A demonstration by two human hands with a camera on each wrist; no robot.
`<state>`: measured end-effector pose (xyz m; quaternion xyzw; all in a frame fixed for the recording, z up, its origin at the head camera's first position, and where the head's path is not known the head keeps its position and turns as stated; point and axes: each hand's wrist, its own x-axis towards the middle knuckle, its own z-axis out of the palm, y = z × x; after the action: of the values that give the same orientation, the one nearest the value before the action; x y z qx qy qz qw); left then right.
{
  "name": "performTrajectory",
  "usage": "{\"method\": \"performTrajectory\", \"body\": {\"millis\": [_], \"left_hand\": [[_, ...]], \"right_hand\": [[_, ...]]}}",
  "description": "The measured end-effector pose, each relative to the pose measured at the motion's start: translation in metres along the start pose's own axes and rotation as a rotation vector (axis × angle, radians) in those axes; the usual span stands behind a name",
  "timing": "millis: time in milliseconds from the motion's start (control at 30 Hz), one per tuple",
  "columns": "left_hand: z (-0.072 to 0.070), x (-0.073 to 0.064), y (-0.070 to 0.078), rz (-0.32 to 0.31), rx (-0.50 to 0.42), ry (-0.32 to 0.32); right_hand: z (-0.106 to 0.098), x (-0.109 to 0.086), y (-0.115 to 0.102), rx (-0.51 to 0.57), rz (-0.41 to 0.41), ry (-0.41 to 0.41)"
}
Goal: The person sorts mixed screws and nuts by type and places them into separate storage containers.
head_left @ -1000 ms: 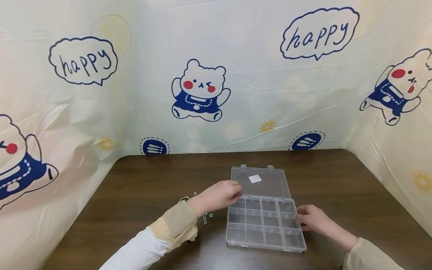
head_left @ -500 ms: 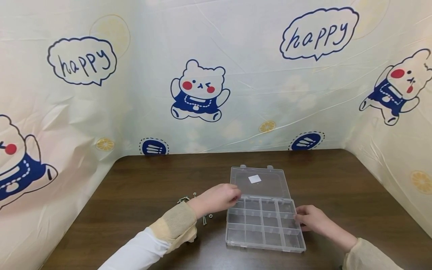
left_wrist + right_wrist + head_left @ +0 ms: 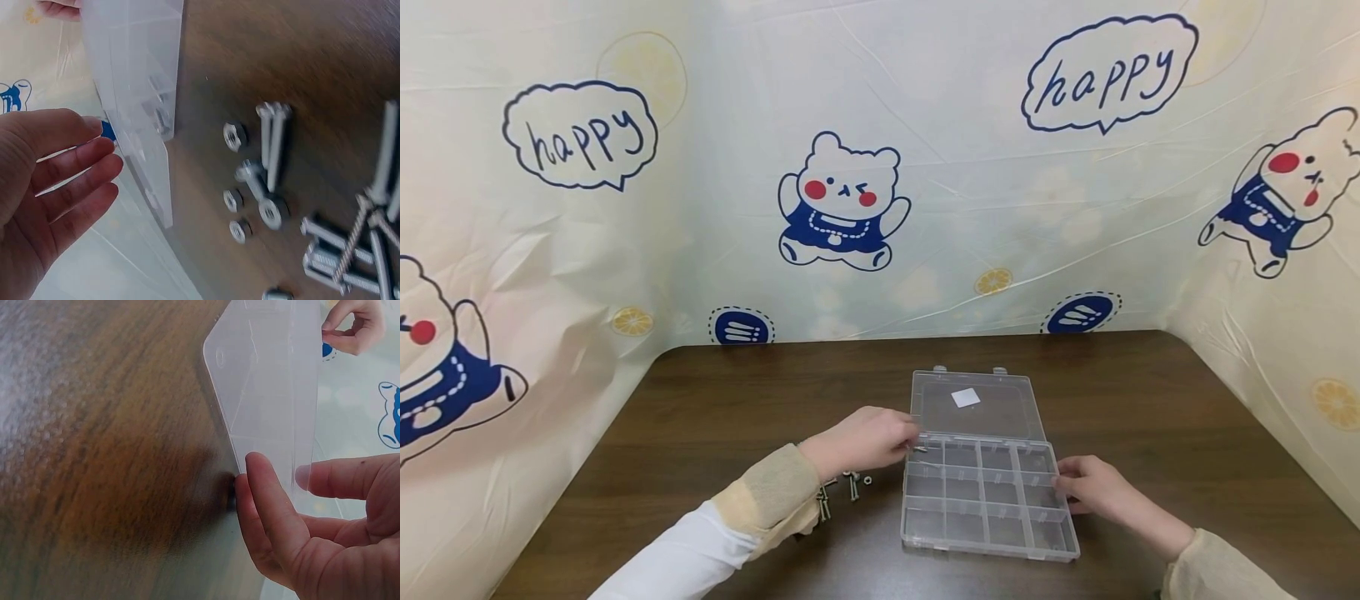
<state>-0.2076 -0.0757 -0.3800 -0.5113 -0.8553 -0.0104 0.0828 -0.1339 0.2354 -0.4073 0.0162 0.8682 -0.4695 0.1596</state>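
A clear plastic compartment box (image 3: 988,546) lies on the table with its lid (image 3: 1000,408) folded back. My left hand (image 3: 872,437) hovers at the box's far left corner, above the edge of a compartment. In the left wrist view its fingers (image 3: 84,165) are loosely bent and nothing shows between them. Behind the clear wall, a few small metal bolts (image 3: 159,109) are visible. My right hand (image 3: 1093,487) holds the box's right side, thumb at the top rim and fingers (image 3: 272,500) against the outer wall.
Left of the box, several bolts (image 3: 275,147) and nuts (image 3: 234,136) lie loose on the dark wooden table (image 3: 722,400). More bolts (image 3: 350,262) are heaped together beyond them. A printed cloth (image 3: 955,167) hangs behind the table.
My left hand has drawn slightly left from the box's far left compartment, uncovering small metal pieces in it. The right hand and the box stay in place.
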Motion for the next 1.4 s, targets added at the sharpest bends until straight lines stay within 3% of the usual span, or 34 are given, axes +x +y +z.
{"method": "performTrajectory", "body": {"millis": [233, 467, 867, 1167, 1400], "left_hand": [[-0.004, -0.011, -0.006, -0.040, 0.016, -0.061], [-0.012, -0.020, -0.012, -0.089, -0.058, -0.180], [-0.017, -0.043, -0.021, -0.158, -0.153, -0.263], [-0.015, -0.062, -0.020, -0.135, -0.206, -0.298], [-0.010, -0.077, -0.019, -0.079, -0.147, -0.265]], "right_hand": [[0.001, 0.001, 0.001, -0.004, 0.003, 0.005], [0.001, 0.001, 0.002, -0.011, 0.008, 0.011], [0.001, 0.004, 0.003, -0.017, 0.029, 0.003], [0.001, 0.002, 0.003, -0.003, 0.021, 0.011], [0.001, 0.002, 0.003, -0.011, 0.018, 0.010]]}}
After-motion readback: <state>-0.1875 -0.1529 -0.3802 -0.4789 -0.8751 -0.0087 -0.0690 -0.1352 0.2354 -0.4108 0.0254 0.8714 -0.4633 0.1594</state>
